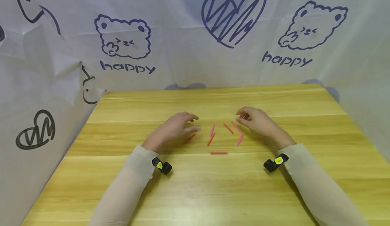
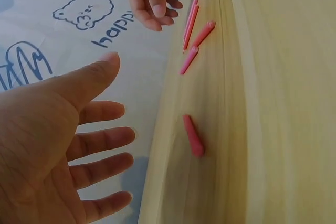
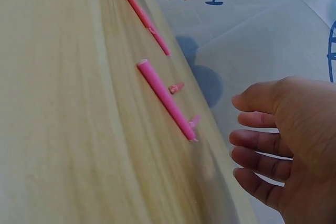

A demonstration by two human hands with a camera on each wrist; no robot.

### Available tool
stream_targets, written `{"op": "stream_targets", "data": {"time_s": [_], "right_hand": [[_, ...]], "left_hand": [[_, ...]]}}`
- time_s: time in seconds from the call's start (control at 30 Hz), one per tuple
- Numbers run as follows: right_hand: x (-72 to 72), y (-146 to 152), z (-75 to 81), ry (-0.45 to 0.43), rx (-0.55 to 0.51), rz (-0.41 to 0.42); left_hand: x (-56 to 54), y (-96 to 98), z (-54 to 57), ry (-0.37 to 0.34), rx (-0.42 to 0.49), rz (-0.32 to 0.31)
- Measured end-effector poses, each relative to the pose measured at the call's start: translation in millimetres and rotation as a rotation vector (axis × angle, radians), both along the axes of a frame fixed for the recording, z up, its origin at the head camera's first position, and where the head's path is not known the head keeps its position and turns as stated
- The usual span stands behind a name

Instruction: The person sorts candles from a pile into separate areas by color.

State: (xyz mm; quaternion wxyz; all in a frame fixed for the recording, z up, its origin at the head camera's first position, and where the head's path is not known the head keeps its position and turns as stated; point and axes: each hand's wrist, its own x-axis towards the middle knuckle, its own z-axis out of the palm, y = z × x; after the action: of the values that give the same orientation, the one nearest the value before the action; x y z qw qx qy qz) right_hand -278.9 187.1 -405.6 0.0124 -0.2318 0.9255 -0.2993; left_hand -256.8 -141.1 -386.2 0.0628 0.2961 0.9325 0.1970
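Several slim pink and red sticks, crayon-like in shape, lie scattered on the wooden table [image 1: 195,188]. My left hand [image 1: 175,127] hovers at their left side, fingers spread and relaxed, with nothing in it. Just under its thumb is a red stick [image 1: 190,138]. On the other side my right hand [image 1: 256,120] hangs loosely curled and holds nothing, its fingertips close to a pink stick [image 1: 236,126]. Between the hands lie a red stick [image 1: 228,128], a pink stick [image 1: 212,130] end to end with another red one [image 1: 211,140], and a pink stick [image 3: 167,100]. Nearest me, a red stick [image 1: 219,153] lies crosswise.
A white sheet [image 1: 182,56] with drawn bears, a heart and lettering hangs behind the table, and more sheeting [image 1: 45,83] stands along the left. Both wrists carry small black cameras, the left one [image 1: 162,165] and the right one [image 1: 275,162], over pale sleeves.
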Motion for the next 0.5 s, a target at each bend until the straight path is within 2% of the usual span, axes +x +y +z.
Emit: {"op": "stream_targets", "data": {"time_s": [0.2,0.37,0.5], "right_hand": [[1.6,-1,-5.0,-0.003,0.004,-0.005],[1.1,-5,-7.1,-0.024,0.012,-0.002],[0.8,-5,-9.7,-0.021,0.026,-0.004]], "left_hand": [[2.0,12.9,-0.8,-0.014,-0.009,-0.012],[4.4,14.6,-2.5,0.007,-0.039,-0.03],[5.8,13.5,-4.7,-0.009,-0.069,-0.043]]}}
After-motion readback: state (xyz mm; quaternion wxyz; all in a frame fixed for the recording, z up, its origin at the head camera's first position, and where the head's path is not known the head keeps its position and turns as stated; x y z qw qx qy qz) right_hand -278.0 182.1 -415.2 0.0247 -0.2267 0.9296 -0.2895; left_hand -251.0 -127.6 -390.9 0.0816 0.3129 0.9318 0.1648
